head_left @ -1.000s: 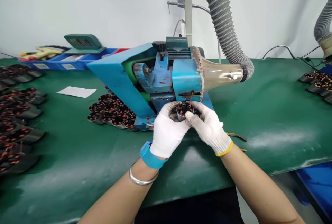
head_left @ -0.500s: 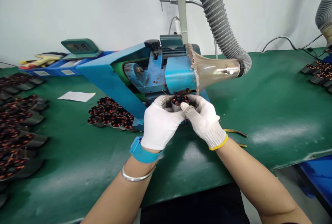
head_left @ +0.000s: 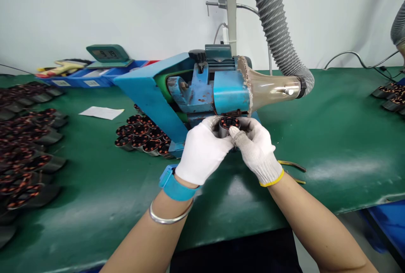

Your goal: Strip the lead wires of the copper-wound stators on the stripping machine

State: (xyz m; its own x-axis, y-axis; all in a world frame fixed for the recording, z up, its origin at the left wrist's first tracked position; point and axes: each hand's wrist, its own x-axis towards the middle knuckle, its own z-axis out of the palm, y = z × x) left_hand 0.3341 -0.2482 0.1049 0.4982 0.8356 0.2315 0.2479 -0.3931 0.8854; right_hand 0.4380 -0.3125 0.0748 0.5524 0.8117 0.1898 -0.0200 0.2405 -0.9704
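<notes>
Both of my hands wear white gloves and hold one motor stator, a short grey metal cylinder with copper windings inside. My left hand is closed around its left side. On the right side, my right hand grips it, with the thumb pressed on the front near the rim. The stator is upright, its open top facing me, just under the front edge of a blue belt-driven machine. Whether it touches the machine I cannot tell. The fingertips behind the stator are partly hidden.
Several stators stand grouped left of the machine, with more rows at far left. A clear funnel joins a grey hose. A paper, blue bins and a clock lie behind; yellow-handled tweezers-like pieces lie right.
The view has shifted, so the whole scene sits slightly farther right. Both hands keep the same grip on the stator at the machine's front.
</notes>
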